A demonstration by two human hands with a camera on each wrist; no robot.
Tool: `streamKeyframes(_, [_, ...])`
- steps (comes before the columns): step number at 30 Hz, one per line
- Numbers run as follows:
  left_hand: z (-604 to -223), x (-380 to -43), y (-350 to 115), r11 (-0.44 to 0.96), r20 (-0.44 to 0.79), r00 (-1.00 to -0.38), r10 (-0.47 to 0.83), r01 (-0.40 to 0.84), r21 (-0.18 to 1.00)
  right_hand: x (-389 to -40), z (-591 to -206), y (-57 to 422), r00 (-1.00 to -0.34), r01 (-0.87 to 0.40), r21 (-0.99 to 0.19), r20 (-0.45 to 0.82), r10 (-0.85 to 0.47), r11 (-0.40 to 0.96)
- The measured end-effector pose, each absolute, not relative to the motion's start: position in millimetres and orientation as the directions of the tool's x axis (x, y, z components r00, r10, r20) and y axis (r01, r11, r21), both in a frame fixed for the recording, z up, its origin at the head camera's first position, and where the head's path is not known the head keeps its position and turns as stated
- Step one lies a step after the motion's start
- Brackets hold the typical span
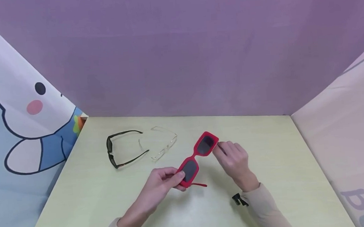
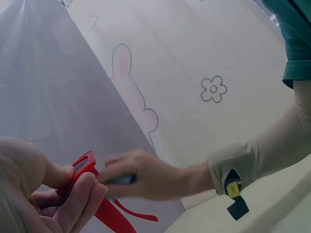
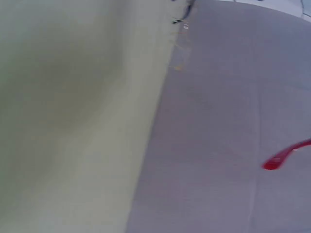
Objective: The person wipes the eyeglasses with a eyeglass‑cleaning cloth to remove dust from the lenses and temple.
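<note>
Red-framed sunglasses (image 1: 196, 157) with dark lenses are held up over the table, slanting from lower left to upper right. My left hand (image 1: 164, 184) grips them by the lower lens, thumb on the front and fingers behind. One red temple arm (image 2: 138, 213) hangs out below; in the right wrist view a red arm tip (image 3: 277, 161) shows at the right edge. My right hand (image 1: 233, 159) is curled right beside the upper lens. In the left wrist view it is blurred and pinches a small dark grey-green piece (image 2: 122, 179), whose kind I cannot tell.
Black-framed glasses (image 1: 110, 149) lie with arms spread at the left of the pale table (image 1: 279, 177). Thin clear-framed glasses (image 1: 166, 147) lie beside them. A purple cloth wall (image 1: 178, 58) rises behind, with printed cloths at both sides. A black clip (image 1: 239, 199) sits at the right cuff.
</note>
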State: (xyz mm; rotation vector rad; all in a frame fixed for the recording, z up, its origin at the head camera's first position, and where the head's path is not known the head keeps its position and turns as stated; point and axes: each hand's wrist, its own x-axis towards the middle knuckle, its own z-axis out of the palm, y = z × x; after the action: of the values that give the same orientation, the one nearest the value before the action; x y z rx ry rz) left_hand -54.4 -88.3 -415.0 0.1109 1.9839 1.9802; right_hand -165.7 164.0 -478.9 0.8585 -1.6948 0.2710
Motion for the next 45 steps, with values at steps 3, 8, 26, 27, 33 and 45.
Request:
streamKeyframes(3, [-416, -54, -87, 0.027, -0.195, -0.937, 0.291, -0.196, 0.98, -166, -465, 166, 0.013, -0.667, 0.293, 0.924, -0.382, 0.685])
streamKeyframes(8, [-416, -54, -85, 0.032, -0.214, -0.935, 0.283, -0.214, 0.976, -167, -459, 170, 0.055, -0.686, 0.315, 0.922, -0.384, 0.656])
streamKeyframes(26, [-426, -53, -80, 0.023, -0.256, -0.925, 0.282, -0.26, 0.965, -164, -467, 180, -0.077, -0.715, 0.23, 0.913, -0.402, 0.66])
streamKeyframes(27, [-426, -53, -80, 0.024, -0.256, -0.924, 0.284, -0.26, 0.965, -164, -465, 179, -0.065, -0.719, 0.23, 0.917, -0.393, 0.656])
streamKeyframes(33, [-425, -53, -81, 0.033, -0.24, -0.926, 0.29, -0.241, 0.97, -162, -475, 184, -0.112, -0.721, 0.21, 0.905, -0.41, 0.66])
streamKeyframes(45, [-423, -56, -83, 0.054, -0.183, -0.94, 0.287, -0.175, 0.983, -165, -515, 203, -0.271, -0.706, 0.113, 0.869, -0.414, 0.699])
